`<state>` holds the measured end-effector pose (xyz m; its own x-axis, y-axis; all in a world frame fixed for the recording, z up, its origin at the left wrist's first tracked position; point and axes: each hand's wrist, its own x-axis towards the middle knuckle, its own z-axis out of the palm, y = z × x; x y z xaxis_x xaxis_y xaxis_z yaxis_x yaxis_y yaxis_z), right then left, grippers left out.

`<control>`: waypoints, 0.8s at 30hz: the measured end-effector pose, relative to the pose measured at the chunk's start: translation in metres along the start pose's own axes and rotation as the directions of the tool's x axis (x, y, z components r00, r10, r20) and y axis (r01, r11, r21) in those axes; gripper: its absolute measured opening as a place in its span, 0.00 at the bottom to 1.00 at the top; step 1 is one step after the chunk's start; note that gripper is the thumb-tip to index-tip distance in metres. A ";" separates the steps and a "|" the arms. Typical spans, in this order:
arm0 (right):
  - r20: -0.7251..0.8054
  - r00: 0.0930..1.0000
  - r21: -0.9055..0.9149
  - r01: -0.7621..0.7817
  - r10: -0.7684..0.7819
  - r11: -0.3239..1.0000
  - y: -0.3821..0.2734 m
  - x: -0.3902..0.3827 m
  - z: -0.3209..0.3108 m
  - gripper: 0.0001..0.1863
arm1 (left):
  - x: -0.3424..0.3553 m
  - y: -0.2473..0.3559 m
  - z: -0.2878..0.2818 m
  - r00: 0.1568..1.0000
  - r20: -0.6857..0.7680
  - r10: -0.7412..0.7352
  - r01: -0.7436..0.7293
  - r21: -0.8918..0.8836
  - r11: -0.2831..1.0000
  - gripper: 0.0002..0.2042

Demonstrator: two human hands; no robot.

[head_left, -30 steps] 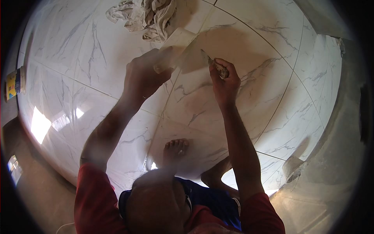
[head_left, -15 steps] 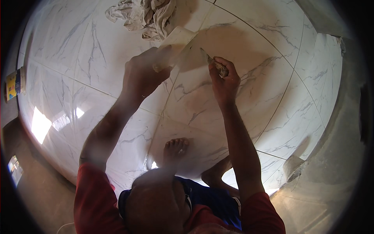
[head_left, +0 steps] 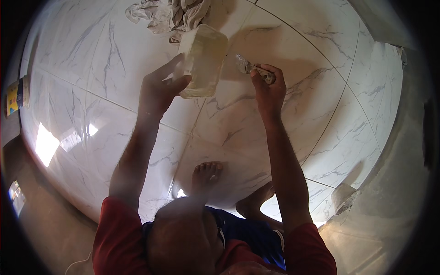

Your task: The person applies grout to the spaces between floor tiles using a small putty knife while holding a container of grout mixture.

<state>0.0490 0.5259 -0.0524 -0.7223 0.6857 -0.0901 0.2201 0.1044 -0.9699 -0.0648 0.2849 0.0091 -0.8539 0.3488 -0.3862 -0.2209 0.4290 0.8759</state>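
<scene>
My left hand (head_left: 160,89) grips the near edge of a pale, grimy rectangular plastic tub (head_left: 202,59) and holds it tilted above the white marble-look tiled floor (head_left: 284,133). My right hand (head_left: 268,87) is closed around the handle of a small putty knife (head_left: 250,68), whose dirty blade points toward the tub's right side, a short gap away. My bare feet (head_left: 206,176) rest on the tiles below the hands.
A crumpled pale rag (head_left: 169,16) lies on the floor just beyond the tub. A yellow and blue package (head_left: 16,96) stands at the far left edge. A rough cement wall base (head_left: 394,192) runs along the right, with a pale lump (head_left: 343,196) beside it.
The tub in my left hand has risen and turned more into view. My right hand with the putty knife has barely shifted.
</scene>
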 end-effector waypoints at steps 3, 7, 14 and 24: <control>0.051 0.998 -0.096 -0.037 0.042 0.995 -0.008 0.008 0.007 0.18 | -0.018 -0.006 -0.006 0.998 -0.037 -0.059 0.046 -0.296 0.954 0.32; 0.146 0.988 -0.096 0.058 -0.044 0.994 -0.002 0.025 0.030 0.19 | -0.043 -0.024 -0.022 0.998 -0.052 -0.039 0.012 -0.449 0.893 0.33; 0.174 0.975 -0.334 0.190 -0.138 0.923 -0.017 0.058 0.056 0.17 | -0.081 -0.050 -0.035 1.000 -0.004 -0.015 0.010 -0.534 0.846 0.33; 0.007 0.999 0.075 -0.045 0.045 0.996 -0.018 0.067 0.024 0.17 | -0.096 -0.057 -0.030 0.997 0.032 -0.071 0.075 -0.611 0.788 0.34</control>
<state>-0.0192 0.5533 -0.0459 -0.7161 0.6849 -0.1348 0.2026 0.0192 -0.9791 0.0152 0.2018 0.0049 -0.8208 0.3439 -0.4561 -0.5262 -0.1447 0.8379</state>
